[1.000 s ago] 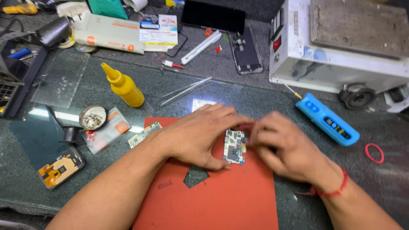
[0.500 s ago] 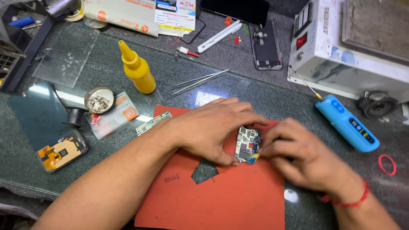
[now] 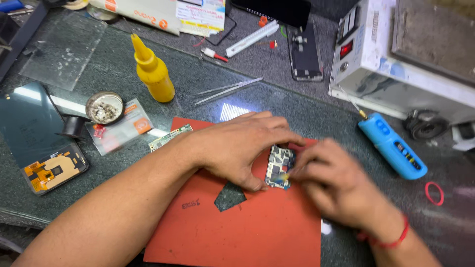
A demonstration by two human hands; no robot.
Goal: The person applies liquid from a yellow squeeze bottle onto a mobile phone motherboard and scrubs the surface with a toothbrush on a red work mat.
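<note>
A small phone circuit board (image 3: 279, 166) lies on an orange-red work mat (image 3: 247, 232). My left hand (image 3: 237, 146) lies flat over the mat and pins the board's left edge between thumb and fingers. My right hand (image 3: 336, 185) is blurred, its fingertips pinched at the board's right edge on a small yellowish part. A wrist band is on the right arm.
Yellow squeeze bottle (image 3: 151, 71), tweezers (image 3: 228, 89), small tin of parts (image 3: 104, 107), blue electric screwdriver (image 3: 391, 146), red rubber ring (image 3: 434, 193), opened phone (image 3: 52, 170), dark screen panel (image 3: 27, 121), another phone (image 3: 306, 54), white heating machine (image 3: 410, 59) at right.
The view has shifted and come closer. Both hands stay on the board; the right hand's fingers have moved slightly along its right edge.
</note>
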